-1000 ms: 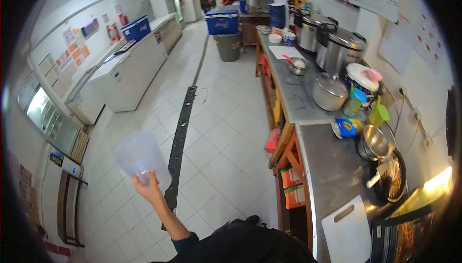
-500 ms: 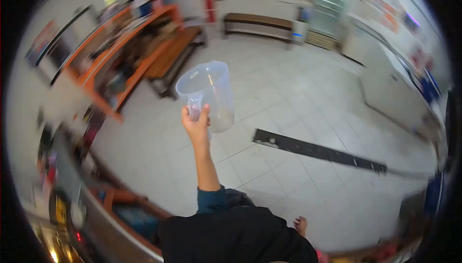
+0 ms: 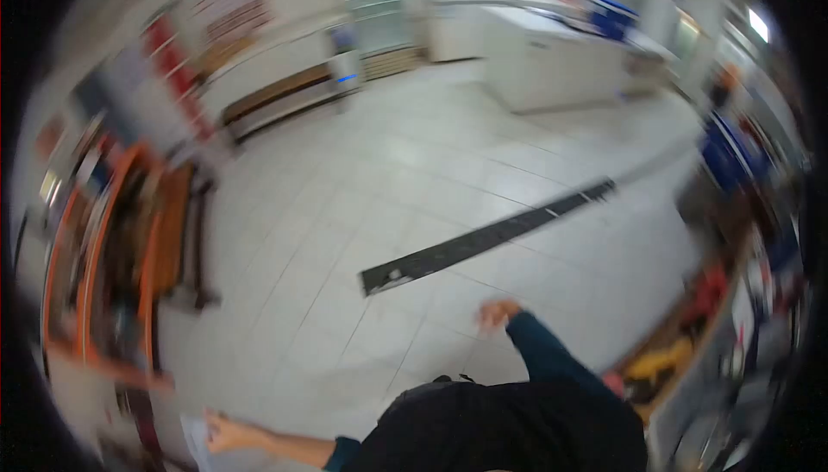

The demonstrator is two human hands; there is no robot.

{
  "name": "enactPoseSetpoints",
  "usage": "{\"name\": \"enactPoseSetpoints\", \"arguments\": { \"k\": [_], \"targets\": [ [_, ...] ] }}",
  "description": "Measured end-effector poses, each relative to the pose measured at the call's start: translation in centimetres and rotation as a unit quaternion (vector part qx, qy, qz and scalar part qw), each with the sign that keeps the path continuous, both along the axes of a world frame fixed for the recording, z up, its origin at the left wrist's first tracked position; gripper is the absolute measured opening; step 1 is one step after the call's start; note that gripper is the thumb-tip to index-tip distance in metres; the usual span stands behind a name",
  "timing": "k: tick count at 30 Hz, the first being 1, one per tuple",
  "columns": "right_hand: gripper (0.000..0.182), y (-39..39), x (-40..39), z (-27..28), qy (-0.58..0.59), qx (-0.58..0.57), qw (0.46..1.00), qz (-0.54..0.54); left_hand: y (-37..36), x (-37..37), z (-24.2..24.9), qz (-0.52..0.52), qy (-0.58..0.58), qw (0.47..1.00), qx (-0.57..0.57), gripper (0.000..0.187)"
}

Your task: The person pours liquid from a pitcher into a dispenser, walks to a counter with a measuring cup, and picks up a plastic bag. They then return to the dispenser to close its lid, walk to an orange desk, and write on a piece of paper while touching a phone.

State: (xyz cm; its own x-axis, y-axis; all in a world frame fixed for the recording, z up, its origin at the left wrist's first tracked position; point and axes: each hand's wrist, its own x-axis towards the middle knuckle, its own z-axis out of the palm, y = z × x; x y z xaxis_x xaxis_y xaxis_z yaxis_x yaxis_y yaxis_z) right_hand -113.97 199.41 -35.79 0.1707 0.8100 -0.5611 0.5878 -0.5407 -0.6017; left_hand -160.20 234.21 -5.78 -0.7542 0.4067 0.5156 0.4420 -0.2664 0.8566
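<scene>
At the lower left, my left hand (image 3: 224, 431) is closed on the translucent plastic jug (image 3: 196, 442). Only a pale, blurred strip of the jug shows beside the fingers, and the rest is hidden in the dark edge of the view. Out in front of my body, my right hand (image 3: 498, 315) hangs over the tiled floor (image 3: 345, 204), its fingers smeared by motion. Past that hand, a long dark strip (image 3: 483, 241) lies slantwise on the floor.
Orange shelves (image 3: 82, 299) and a wooden bench (image 3: 172, 235) stand at left. Another bench (image 3: 280, 92) is by the back wall near a glass-door fridge (image 3: 373, 6). A white chest (image 3: 552, 62) stands back right. Cluttered shelving (image 3: 690, 351) lines the right side.
My view has swung to the right. My left hand, with the jug, has dropped from the middle to the lower left. My right hand has come up in front of me.
</scene>
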Motion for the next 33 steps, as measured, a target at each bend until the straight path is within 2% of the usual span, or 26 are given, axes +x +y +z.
{"name": "enactPoseSetpoints", "arguments": {
  "k": [1,2,3,4,5,6,7,9,10,13,15,17,18,19,20,21,22,23,24,25,26,27,28,31,33],
  "targets": [
    [0.03,-0.3,5.0,3.9,-0.101,0.004,0.992,-0.077,2.1,0.2,-2.1,-0.124,-0.001,0.992,0.004,0.037],
    [0.036,-1.0,10.1,9.5,-0.143,0.036,0.953,-0.266,1.8,3.9,-0.4,-0.238,-0.106,0.965,-0.004,0.035],
    [0.046,-2.5,14.3,16.2,-0.151,0.102,0.875,-0.449,1.5,7.5,-0.3,-0.278,-0.115,0.954,-0.008,0.034],
    [0.057,-4.5,18.4,23.4,-0.165,0.182,0.791,-0.561,0.9,11.0,-0.1,-0.307,-0.124,0.944,-0.012,0.033],
    [0.069,-6.7,21.7,30.5,-0.194,0.257,0.72,-0.614,0.2,14.2,0.2,-0.328,-0.134,0.935,-0.014,0.031],
    [0.071,-8.8,24.2,37.4,-0.198,0.295,0.678,-0.643,-0.9,17.4,0.5,-0.379,-0.144,0.914,-0.018,0.03],
    [0.071,-12.0,27.7,41.2,-0.299,0.361,0.665,-0.582,-2.5,20.8,0.7,-0.427,-0.152,0.891,-0.023,0.029],
    [0.069,-16.5,28.0,49.8,-0.325,0.337,0.673,-0.573,-6.3,27.4,0.8,-0.505,-0.168,0.846,-0.043,0.027],
    [0.068,-17.7,27.7,52.1,-0.327,0.317,0.682,-0.572,-8.2,30.4,0.3,-0.534,-0.181,0.824,-0.057,0.026],
    [0.067,-23.5,30.2,54.2,-0.357,0.198,0.764,-0.5,-15.9,39.6,0.0,-0.601,-0.211,0.766,-0.087,0.024],
    [0.064,-26.7,30.5,53.3,-0.352,0.121,0.831,-0.414,-20.3,45.4,-0.1,-0.652,-0.256,0.704,-0.12,0.024],
    [0.058,-30.3,32.1,51.4,-0.22,0.042,0.898,-0.378,-23.8,49.8,0.6,-0.692,-0.308,0.642,-0.124,0.024],
    [0.056,-31.7,32.1,51.5,-0.204,-0.037,0.903,-0.375,-26.3,52.1,1.5,-0.705,-0.34,0.612,-0.113,0.024],
    [0.055,-33.8,32.3,51.7,-0.186,-0.121,0.898,-0.38,-28.0,53.7,2.1,-0.705,-0.339,0.613,-0.112,0.023],
    [0.057,-36.5,33.9,50.9,-0.16,-0.12,0.885,-0.42,-30.1,55.8,2.7,-0.717,-0.333,0.6,-0.119,0.023],
    [0.059,-40.1,35.5,48.9,-0.127,-0.122,0.863,-0.473,-32.4,58.1,3.3,-0.739,-0.321,0.578,-0.132,0.022],
    [0.061,-48.7,38.1,43.3,-0.107,-0.219,0.814,-0.527,-35.5,62.5,3.3,-0.744,-0.292,0.582,-0.152,0.021],
    [0.064,-53.4,40.2,39.2,-0.096,-0.306,0.774,-0.545,-36.2,64.9,2.6,-0.751,-0.283,0.578,-0.149,0.021],
    [0.055,-56.4,37.9,37.4,-0.172,-0.333,0.743,-0.555,-37.1,67.3,2.3,-0.758,-0.277,0.573,-0.142,0.021],
    [0.041,-59.5,35.3,34.8,-0.278,-0.281,0.727,-0.561,-37.9,69.6,2.1,-0.758,-0.27,0.575,-0.148,0.022],
    [0.036,-64.0,33.9,31.1,-0.31,-0.256,0.722,-0.563,-39.4,72.1,1.8,-0.757,-0.266,0.577,-0.151,0.022],
    [0.042,-67.1,32.6,29.1,-0.251,-0.263,0.719,-0.592,-40.6,74.7,0.9,-0.763,-0.252,0.576,-0.148,0.021],
    [0.036,-69.8,30.8,26.5,-0.286,-0.288,0.69,-0.599,-42.4,78.1,0.2,-0.771,-0.232,0.575,-0.142,0.02],
    [0.034,-75.7,24.7,18.3,-0.134,-0.275,0.531,-0.79,-48.0,85.8,0.0,-0.78,-0.168,0.572,-0.193,0.017],
    [0.028,-77.2,20.6,13.7,-0.064,-0.235,0.415,-0.877,-51.3,92.3,-0.1,-0.823,-0.141,0.509,-0.208,0.016]
  ]
}}
